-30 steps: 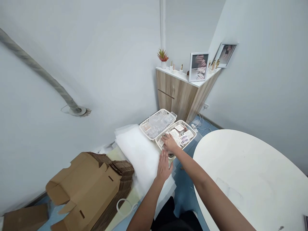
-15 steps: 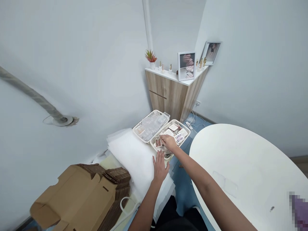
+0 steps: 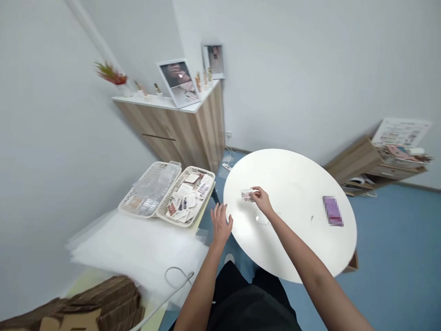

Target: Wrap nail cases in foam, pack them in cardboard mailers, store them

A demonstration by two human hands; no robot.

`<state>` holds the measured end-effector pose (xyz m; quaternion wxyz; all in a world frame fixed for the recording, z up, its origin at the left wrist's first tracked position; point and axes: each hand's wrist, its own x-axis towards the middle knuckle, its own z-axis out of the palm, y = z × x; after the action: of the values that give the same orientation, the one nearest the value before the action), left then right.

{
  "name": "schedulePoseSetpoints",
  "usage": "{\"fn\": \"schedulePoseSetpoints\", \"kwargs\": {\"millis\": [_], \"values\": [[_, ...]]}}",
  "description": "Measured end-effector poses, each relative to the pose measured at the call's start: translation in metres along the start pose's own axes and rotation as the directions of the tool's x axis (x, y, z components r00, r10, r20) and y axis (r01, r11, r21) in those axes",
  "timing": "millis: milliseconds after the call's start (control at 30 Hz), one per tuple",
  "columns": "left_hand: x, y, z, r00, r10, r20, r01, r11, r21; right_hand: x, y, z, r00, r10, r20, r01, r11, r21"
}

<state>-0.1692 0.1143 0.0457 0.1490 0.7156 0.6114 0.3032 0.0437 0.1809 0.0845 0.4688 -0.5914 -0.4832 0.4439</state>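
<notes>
My right hand [image 3: 261, 200] pinches a small clear packet [image 3: 247, 195] just above a round white table [image 3: 292, 184]. Its contents are too small to make out. My left hand [image 3: 219, 225] is open, with fingers spread, at the table's near edge and holds nothing. Left of that hand, two white lattice plastic baskets stand side by side. One holds printed cards and small packets [image 3: 186, 197], and the other holds clear plastic bags [image 3: 151, 188]. White foam sheets [image 3: 138, 248] lie in front of them.
A blurred purple object [image 3: 332, 210] lies on the round table. Flattened brown cardboard boxes [image 3: 106, 303] sit at lower left beside a white cable. A wooden cabinet [image 3: 179, 133] stands in the corner, and a low shelf with papers [image 3: 379, 161] stands at right on the blue floor.
My view has swung right. My right hand has left the basket and now holds a small packet over the round table. My left hand has moved from the foam sheets to the table's edge.
</notes>
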Motion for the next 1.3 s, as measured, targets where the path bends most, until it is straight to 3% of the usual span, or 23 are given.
{"fn": "schedulePoseSetpoints", "kwargs": {"millis": [167, 333, 433, 600, 733, 933, 1167, 1300], "values": [[-0.016, 0.032, 0.070, 0.958, 0.127, 0.259, -0.135, 0.991, 0.016, -0.032, 0.045, -0.095, 0.991, 0.083, -0.108, -0.100, 0.982, -0.162], [-0.022, 0.046, 0.117, 0.896, 0.152, 0.418, -0.165, 0.986, -0.007, -0.048, 0.086, -0.137, 0.983, 0.180, -0.029, -0.174, 0.884, -0.433], [-0.018, 0.053, 0.132, 0.896, 0.095, 0.435, -0.099, 0.995, -0.014, -0.050, 0.101, -0.140, 0.976, 0.204, 0.078, -0.128, 0.825, -0.551], [-0.009, 0.065, 0.144, 0.906, -0.119, 0.406, 0.104, 0.993, 0.059, -0.046, 0.115, -0.126, 0.970, 0.172, 0.174, -0.019, 0.763, -0.647], [-0.001, 0.070, 0.149, 0.890, -0.217, 0.400, 0.190, 0.976, 0.107, -0.044, 0.122, -0.122, 0.984, 0.103, 0.144, 0.021, 0.743, -0.670], [0.012, 0.069, 0.152, 0.875, -0.270, 0.401, 0.241, 0.963, 0.123, -0.060, 0.135, -0.144, 0.994, 0.111, 0.015, -0.075, 0.761, -0.645], [0.034, 0.089, 0.148, 0.925, -0.194, 0.327, 0.202, 0.979, 0.009, -0.079, 0.144, -0.142, 0.977, 0.213, 0.004, -0.187, 0.865, -0.466], [0.020, 0.113, 0.145, 0.953, 0.050, 0.299, -0.001, 0.987, -0.161, -0.090, 0.145, -0.134, 0.967, 0.254, -0.027, -0.248, 0.904, -0.348]]}}
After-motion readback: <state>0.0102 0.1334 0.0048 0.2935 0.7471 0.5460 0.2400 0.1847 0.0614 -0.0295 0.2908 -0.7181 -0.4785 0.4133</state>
